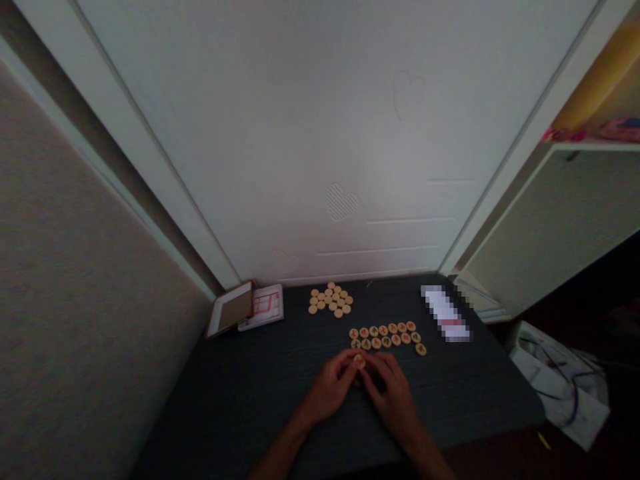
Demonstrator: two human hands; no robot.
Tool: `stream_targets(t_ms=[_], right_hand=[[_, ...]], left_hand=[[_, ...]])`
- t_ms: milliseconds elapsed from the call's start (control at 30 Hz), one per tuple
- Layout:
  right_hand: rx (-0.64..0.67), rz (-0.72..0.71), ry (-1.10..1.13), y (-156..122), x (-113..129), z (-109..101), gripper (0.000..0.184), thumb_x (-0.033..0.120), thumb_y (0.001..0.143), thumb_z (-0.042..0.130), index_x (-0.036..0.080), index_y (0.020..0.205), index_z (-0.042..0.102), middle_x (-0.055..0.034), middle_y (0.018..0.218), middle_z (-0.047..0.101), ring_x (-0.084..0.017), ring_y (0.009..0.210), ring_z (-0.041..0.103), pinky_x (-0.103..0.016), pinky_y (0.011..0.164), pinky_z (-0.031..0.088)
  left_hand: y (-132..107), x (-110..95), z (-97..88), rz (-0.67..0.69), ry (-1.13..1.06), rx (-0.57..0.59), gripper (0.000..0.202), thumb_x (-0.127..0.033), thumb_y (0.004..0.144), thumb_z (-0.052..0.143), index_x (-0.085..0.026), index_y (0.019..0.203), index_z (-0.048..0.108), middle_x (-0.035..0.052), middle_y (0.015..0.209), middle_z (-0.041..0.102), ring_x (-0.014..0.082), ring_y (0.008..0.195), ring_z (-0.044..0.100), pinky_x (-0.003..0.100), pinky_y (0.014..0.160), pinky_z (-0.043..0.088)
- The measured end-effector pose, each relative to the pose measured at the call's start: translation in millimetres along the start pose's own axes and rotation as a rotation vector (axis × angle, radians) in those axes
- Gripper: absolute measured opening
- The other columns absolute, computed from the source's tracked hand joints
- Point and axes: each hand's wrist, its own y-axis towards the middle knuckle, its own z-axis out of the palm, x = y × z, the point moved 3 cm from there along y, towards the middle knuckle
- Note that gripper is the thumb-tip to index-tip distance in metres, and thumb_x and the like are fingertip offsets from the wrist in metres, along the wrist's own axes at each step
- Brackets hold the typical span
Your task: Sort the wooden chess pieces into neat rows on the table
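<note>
Near the front middle of the dark table, my left hand [331,385] and my right hand [393,393] meet around a round wooden Chinese chess piece [359,361] with a red character facing up. Fingers of both hands are closed on its sides. Just beyond my fingertips lie two rows of face-up chess pieces [386,342], marked in red or dark characters. One more face-up piece [421,349] sits at the right end, slightly below the rows. Farther back is a loose cluster of blank-side-up pieces [333,300]. My fingers partly cover the near row's left end.
A brown-edged box or frame [230,310] leans on a white box with red print [265,307] at the back left. A blurred-out white item [445,313] lies back right. The white panel [320,167] rises behind the table [240,400]. A white box with cables [560,387] stands right.
</note>
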Motion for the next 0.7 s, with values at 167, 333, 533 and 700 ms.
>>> stream_targets(t_ms=[167,333,533,700], right_hand=[[0.010,-0.013,0.004,-0.8,0.9,-0.4,0.039,0.017,0.096,0.057,0.030,0.132,0.059,-0.0079,0.109,0.063,-0.022,0.100,0.065,-0.039,0.088,0.059],[0.025,-0.045,-0.025,-1.2,4.5,-1.1,0.040,0.019,0.091,0.065,0.028,0.129,0.061,-0.0082,0.109,0.064,-0.023,0.100,0.065,-0.039,0.087,0.060],[-0.032,-0.085,-0.083,-1.2,5.0,-3.0,0.035,0.021,0.089,0.067,0.027,0.124,0.065,-0.0069,0.104,0.068,-0.023,0.093,0.067,-0.038,0.081,0.060],[-0.022,-0.104,-0.113,-1.6,6.9,-3.4,0.032,0.021,0.092,0.063,0.027,0.124,0.063,-0.0073,0.110,0.071,-0.024,0.099,0.067,-0.043,0.087,0.058]], left_hand=[[-0.1,6.4,0.6,-0.029,-0.043,-0.006,0.029,-0.041,0.094,0.061,-0.019,0.112,0.058,0.0034,0.086,0.076,0.0183,0.081,0.070,0.026,0.072,0.053],[-1.8,7.4,1.8,-0.027,-0.053,0.009,0.022,-0.042,0.095,0.059,-0.022,0.104,0.053,0.0014,0.086,0.076,0.0185,0.078,0.072,0.028,0.072,0.053],[-2.1,4.1,2.2,-0.037,0.014,-0.017,0.022,-0.043,0.093,0.061,-0.022,0.100,0.057,0.0018,0.085,0.077,0.0201,0.082,0.072,0.028,0.073,0.053],[-2.6,0.7,1.5,-0.025,0.020,-0.019,0.024,-0.045,0.094,0.059,-0.021,0.098,0.060,0.0012,0.083,0.075,0.0190,0.080,0.070,0.026,0.072,0.051]])
